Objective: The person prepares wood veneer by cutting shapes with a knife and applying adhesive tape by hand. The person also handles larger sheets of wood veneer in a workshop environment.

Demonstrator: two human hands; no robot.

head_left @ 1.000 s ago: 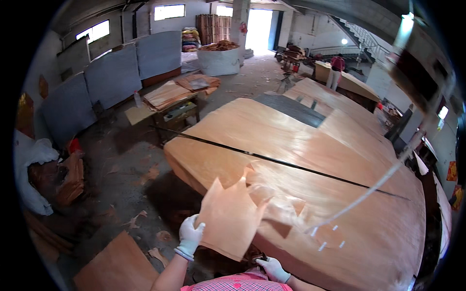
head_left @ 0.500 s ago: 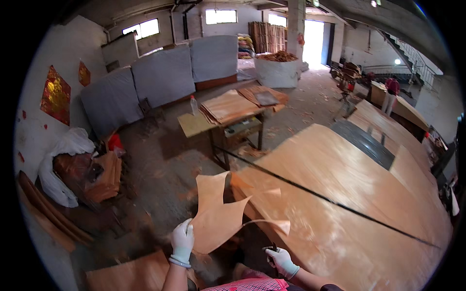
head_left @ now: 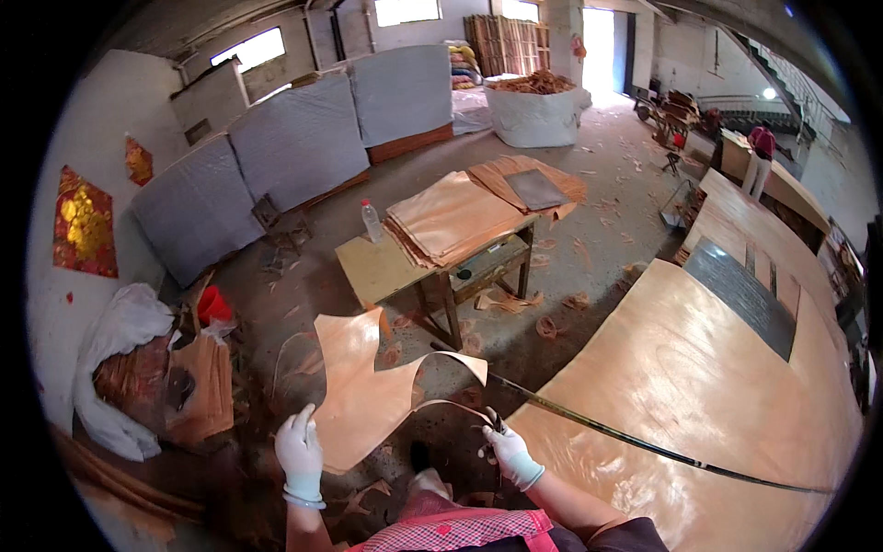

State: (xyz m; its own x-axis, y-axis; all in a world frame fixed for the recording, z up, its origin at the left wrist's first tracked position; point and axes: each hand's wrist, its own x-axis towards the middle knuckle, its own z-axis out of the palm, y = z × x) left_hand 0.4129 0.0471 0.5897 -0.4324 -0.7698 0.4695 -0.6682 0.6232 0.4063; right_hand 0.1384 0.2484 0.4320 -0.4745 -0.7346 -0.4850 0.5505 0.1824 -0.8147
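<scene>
My left hand (head_left: 299,451), in a white glove, pinches the near left edge of a tan, leather-like sheet (head_left: 359,405) with deep curved cut-outs. The sheet hangs in the air above the floor, and one pointed arm of it reaches right. From its right side a narrow curved strip (head_left: 449,402) runs to my right hand (head_left: 510,453), also gloved. That hand is closed round a small dark tool (head_left: 495,420) whose exact kind I cannot make out. Whether the fingers also grip the strip's end is unclear.
To the right, a large table carries broad tan sheets (head_left: 635,368), a long dark rod (head_left: 625,432) and a dark plate (head_left: 740,294). A small table ahead holds stacked sheets (head_left: 455,216) and a bottle (head_left: 370,221). Scraps litter the floor. A person (head_left: 760,156) stands far right.
The view has shifted. The sheet and my left hand now sit further left in it. My right hand has risen to the narrow strip's end, which was apart from it before.
</scene>
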